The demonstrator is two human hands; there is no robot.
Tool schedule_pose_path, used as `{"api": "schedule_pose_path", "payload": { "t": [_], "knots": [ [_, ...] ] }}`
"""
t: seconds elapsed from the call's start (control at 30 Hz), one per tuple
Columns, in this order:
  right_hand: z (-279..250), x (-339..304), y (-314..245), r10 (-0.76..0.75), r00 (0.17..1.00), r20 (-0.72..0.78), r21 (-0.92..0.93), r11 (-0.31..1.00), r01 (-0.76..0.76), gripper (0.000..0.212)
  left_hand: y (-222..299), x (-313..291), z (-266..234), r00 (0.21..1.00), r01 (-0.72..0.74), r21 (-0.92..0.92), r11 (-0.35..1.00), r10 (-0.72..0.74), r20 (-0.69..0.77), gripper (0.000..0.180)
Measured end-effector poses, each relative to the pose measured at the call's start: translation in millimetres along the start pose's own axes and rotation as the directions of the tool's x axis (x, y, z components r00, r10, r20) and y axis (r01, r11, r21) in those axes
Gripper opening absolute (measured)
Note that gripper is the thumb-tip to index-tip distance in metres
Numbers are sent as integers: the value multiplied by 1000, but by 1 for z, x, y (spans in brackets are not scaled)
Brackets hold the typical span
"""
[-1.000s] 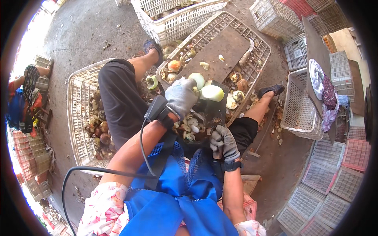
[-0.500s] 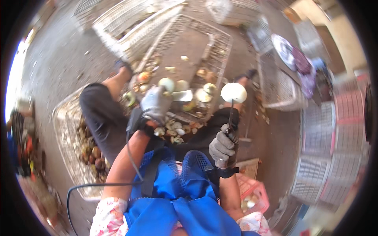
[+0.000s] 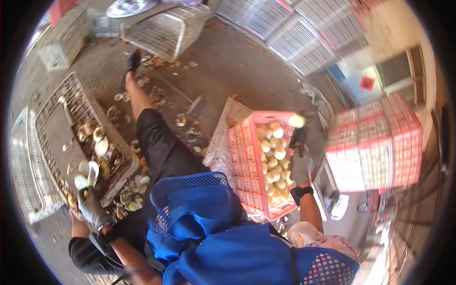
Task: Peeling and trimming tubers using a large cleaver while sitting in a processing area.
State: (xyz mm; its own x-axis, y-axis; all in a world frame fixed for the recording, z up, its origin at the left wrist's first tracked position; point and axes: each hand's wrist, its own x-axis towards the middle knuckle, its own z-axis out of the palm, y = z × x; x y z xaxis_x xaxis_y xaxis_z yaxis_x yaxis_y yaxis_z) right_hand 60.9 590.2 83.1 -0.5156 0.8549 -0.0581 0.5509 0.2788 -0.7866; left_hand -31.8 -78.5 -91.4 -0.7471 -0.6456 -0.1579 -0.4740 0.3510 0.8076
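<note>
My left hand [image 3: 94,209], in a grey glove, is closed over the crate with peelings at the left. A broad, pale blade like a knife's [image 3: 93,172] sticks out from it; the handle is hidden in the fingers. A pale onion [image 3: 80,182] sits right at the fingertips. My right hand [image 3: 301,167], gloved too, is closed round a dark, thin tool [image 3: 298,136], blurred. At the tool's tip is a peeled onion [image 3: 297,121]. This hand is at the right rim of a pink-red crate [image 3: 244,166] holding many peeled onions [image 3: 272,164].
An upturned white crate [image 3: 126,154] carries a board [image 3: 59,142], onion pieces and skins. Peelings [image 3: 130,194] litter the floor around my legs. Another red-and-white crate [image 3: 375,142] stands at the right. Stacked crates [image 3: 294,33] and a tipped white crate [image 3: 161,35] are farther off.
The view has swung to the right. My right hand has moved from in front of me to the pink-red crate, carrying the onion on the tool. My left hand stays by the peelings.
</note>
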Motion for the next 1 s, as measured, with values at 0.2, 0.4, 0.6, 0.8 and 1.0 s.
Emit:
{"api": "schedule_pose_path", "payload": {
  "t": [0.2,0.4,0.6,0.8,1.0],
  "knots": [
    [-42,-51,45,246,969,-20,96,965,-243,19,-60,65,-24,903,264,-401,877,-78,423,27],
    [-20,-22,66,143,987,71,470,868,-160,14,-55,35,-42,980,179,-306,935,-196,-26,31],
    [53,22,57,141,902,407,490,800,-346,46,3,-25,-74,992,125,-304,944,-122,27,42],
    [117,108,17,-196,872,449,462,886,-39,27,-31,-24,-88,955,29,-511,859,-175,-241,25],
    [217,256,161,141,822,552,781,259,-569,24,8,-56,-65,947,-77,-360,930,-45,-318,37]
  ]
}}
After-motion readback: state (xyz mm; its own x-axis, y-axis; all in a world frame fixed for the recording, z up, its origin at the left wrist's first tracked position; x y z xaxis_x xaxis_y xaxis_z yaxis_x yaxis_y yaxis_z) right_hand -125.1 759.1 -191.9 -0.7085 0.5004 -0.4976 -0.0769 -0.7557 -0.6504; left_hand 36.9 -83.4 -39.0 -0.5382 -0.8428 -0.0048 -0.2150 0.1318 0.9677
